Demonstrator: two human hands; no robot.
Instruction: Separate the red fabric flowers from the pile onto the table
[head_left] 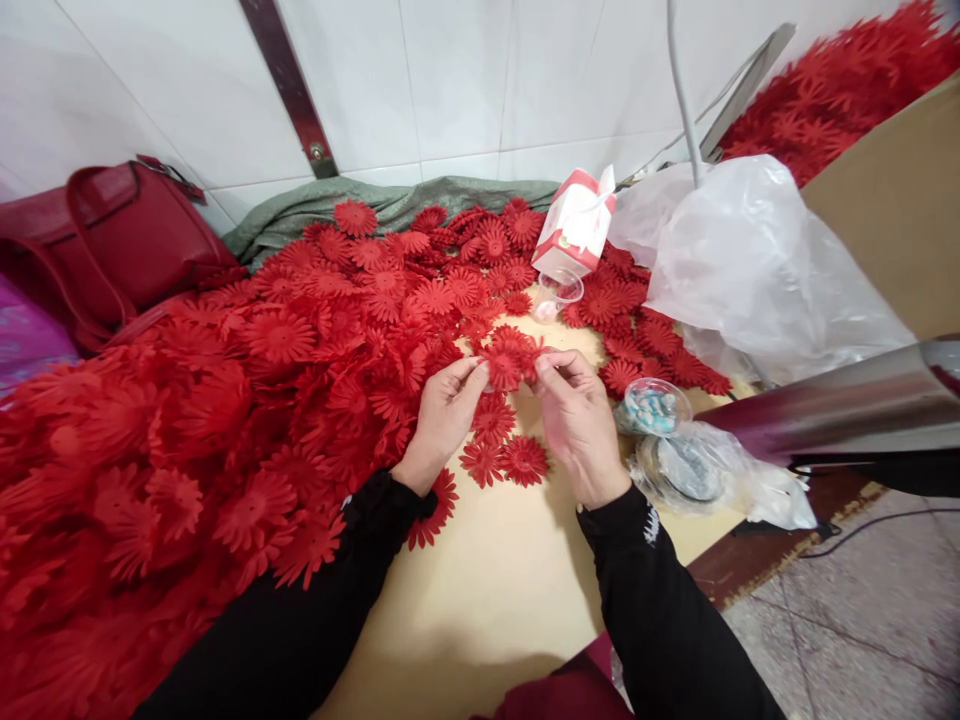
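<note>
My left hand and my right hand meet over the table, both pinching a red fabric flower between fingertips. The flower is held a little above the beige tabletop. Three loose red flowers lie flat just under my hands. A huge heap of the same red flowers covers the table's left side and runs back to the wall. Black sleeves cover both my arms.
A small clear cup of pale blue beads stands right of my right hand, beside a plastic-wrapped round thing. Behind are a red-white carton, an empty clear cup, a big plastic bag, a cardboard box, a red handbag.
</note>
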